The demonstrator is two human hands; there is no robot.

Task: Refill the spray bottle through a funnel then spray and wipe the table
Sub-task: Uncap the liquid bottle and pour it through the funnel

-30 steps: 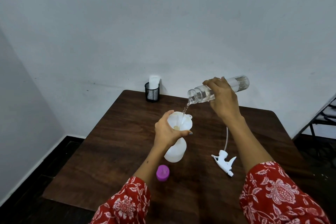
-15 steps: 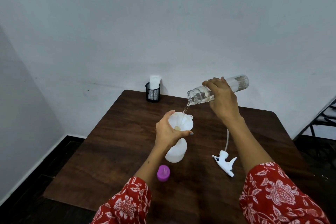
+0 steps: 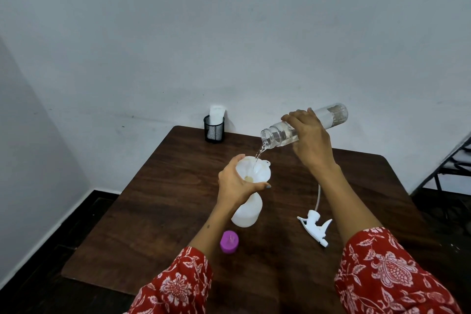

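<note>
A white spray bottle [image 3: 246,214] stands on the dark wooden table [image 3: 158,201] with a white funnel [image 3: 257,170] in its neck. My left hand [image 3: 235,182] grips the funnel and the bottle's neck. My right hand [image 3: 309,139] holds a clear water bottle [image 3: 276,134] tilted mouth-down to the left, and a thin stream of water falls from it into the funnel. The white spray trigger head [image 3: 316,227] with its dip tube lies on the table to the right of the spray bottle.
A purple cap [image 3: 229,241] stands on the table in front of the spray bottle. A black mesh holder [image 3: 214,131] with white paper sits at the table's far edge against the wall. A dark metal frame [image 3: 456,160] stands at the right.
Water keeps pouring. My right hand has tipped the clear bottle's base slightly higher. My left hand, the funnel and the spray bottle stay where they were.
</note>
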